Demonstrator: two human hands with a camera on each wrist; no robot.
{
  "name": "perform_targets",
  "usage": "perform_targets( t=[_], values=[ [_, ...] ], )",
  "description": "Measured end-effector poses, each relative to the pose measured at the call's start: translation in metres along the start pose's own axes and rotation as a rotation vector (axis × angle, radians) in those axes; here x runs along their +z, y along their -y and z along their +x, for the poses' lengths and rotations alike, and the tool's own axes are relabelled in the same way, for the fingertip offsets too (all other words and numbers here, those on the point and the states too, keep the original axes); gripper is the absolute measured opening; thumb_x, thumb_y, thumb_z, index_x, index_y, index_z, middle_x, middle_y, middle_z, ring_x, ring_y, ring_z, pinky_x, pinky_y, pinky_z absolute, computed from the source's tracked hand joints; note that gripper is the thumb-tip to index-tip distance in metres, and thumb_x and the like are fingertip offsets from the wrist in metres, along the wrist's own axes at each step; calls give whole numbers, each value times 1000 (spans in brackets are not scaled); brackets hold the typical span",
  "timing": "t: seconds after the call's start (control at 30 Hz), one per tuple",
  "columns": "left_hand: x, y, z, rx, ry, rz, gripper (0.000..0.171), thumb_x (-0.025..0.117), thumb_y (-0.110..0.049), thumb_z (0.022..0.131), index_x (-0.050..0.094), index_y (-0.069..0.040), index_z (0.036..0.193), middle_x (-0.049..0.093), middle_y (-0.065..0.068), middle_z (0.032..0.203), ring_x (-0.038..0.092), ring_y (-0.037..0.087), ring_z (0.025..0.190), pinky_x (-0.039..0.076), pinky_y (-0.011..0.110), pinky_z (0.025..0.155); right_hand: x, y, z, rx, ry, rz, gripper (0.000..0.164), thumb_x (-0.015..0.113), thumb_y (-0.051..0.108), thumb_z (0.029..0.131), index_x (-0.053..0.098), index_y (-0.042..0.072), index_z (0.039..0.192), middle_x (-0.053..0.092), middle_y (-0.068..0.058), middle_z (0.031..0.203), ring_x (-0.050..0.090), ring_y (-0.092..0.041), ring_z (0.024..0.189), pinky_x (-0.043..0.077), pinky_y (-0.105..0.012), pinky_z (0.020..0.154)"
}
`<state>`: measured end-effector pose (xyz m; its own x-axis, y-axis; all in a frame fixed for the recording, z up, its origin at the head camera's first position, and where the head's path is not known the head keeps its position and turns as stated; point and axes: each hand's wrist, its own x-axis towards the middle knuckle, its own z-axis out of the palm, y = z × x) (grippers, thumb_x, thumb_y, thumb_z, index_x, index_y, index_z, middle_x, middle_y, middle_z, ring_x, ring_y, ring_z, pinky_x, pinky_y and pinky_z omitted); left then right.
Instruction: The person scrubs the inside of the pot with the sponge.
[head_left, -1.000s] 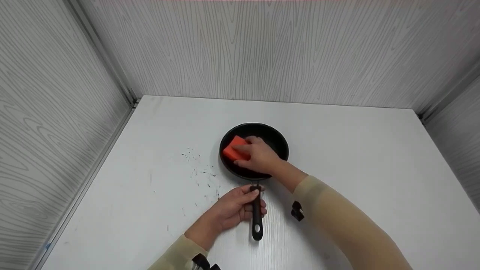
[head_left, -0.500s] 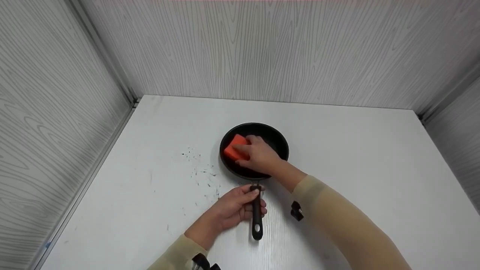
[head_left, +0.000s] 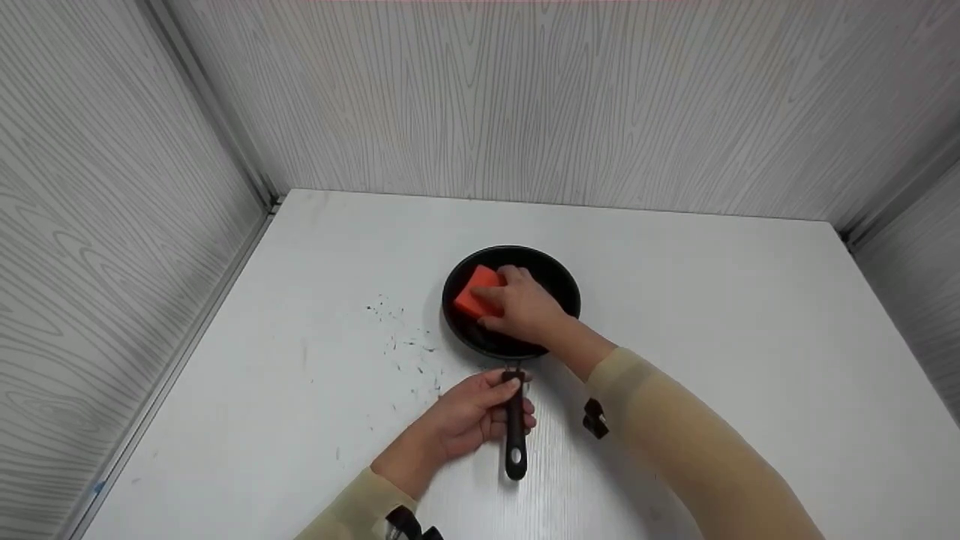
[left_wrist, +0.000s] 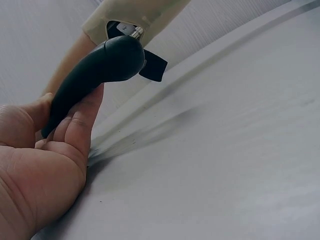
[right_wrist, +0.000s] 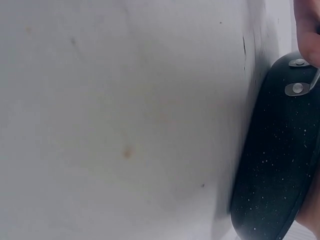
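Note:
A black frying pan [head_left: 551, 279] sits mid-table, its handle [head_left: 515, 442] pointing toward the person. My left hand [head_left: 469, 416] grips that handle near the pan, thumb on top and fingers curled beneath. Up close in the left wrist view, the dark handle [left_wrist: 85, 75] lies between thumb and fingers of the left hand [left_wrist: 50, 165]. My right hand [head_left: 529, 307] reaches into the pan and holds an orange sponge [head_left: 478, 292] against the left part of the inside. In the right wrist view only the pan's speckled outer wall [right_wrist: 275, 160] and rivets show; the sponge is hidden there.
The white table [head_left: 712, 315] carries dark specks and scuffs [head_left: 409, 345] left of the pan. Wood-grain panels [head_left: 525, 105] stand behind it and on both sides.
My right hand has shifted the sponge slightly to the right and away from the person inside the pan. The left hand keeps its grip on the handle.

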<state>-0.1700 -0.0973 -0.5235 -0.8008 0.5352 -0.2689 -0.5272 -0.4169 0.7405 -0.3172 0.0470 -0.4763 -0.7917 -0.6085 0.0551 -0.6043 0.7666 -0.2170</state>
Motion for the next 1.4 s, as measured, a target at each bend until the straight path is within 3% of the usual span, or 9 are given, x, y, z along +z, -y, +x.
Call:
perform_targets(
  t=[0.5, 0.77, 1.03, 1.23, 1.4],
  values=[
    [0, 1, 1, 2, 8, 4, 38, 60, -18, 110, 56, 2, 143, 73, 13, 95, 77, 22, 88, 64, 43, 89, -8, -12, -4, 19, 3, -36, 51, 75, 43, 99, 67, 26, 146, 49, -26, 149, 50, -39, 129, 52, -50, 104],
    [1, 1, 1, 5, -4, 5, 35, 60, -17, 110, 59, 1, 140, 73, 14, 95, 77, 23, 88, 63, 46, 90, -11, -19, -6, 51, 27, -67, 50, 74, 43, 99, 66, 27, 146, 50, -26, 146, 51, -39, 126, 52, -50, 103],
    [1, 1, 0, 6, 5, 11, 34, 58, -17, 111, 59, 0, 140, 72, 13, 95, 77, 22, 88, 64, 44, 89, -16, -25, -10, 51, 56, -177, 53, 72, 46, 100, 63, 27, 149, 54, -28, 144, 55, -42, 124, 50, -55, 106],
    [0, 1, 1, 6, 8, 6, 33, 59, -17, 110, 60, -1, 139, 73, 13, 94, 77, 22, 88, 64, 44, 89, -21, -27, -13, 66, 88, -183, 53, 72, 46, 100, 63, 27, 149, 56, -26, 144, 56, -41, 126, 48, -56, 109],
    [-1, 1, 1, 8, 9, 9, 33, 59, -18, 110, 61, -1, 139, 73, 13, 94, 77, 22, 88, 64, 44, 89, -25, -29, -16, 58, 118, -190, 54, 73, 46, 100, 62, 27, 149, 60, -23, 135, 59, -38, 118, 50, -55, 106]
  ],
)
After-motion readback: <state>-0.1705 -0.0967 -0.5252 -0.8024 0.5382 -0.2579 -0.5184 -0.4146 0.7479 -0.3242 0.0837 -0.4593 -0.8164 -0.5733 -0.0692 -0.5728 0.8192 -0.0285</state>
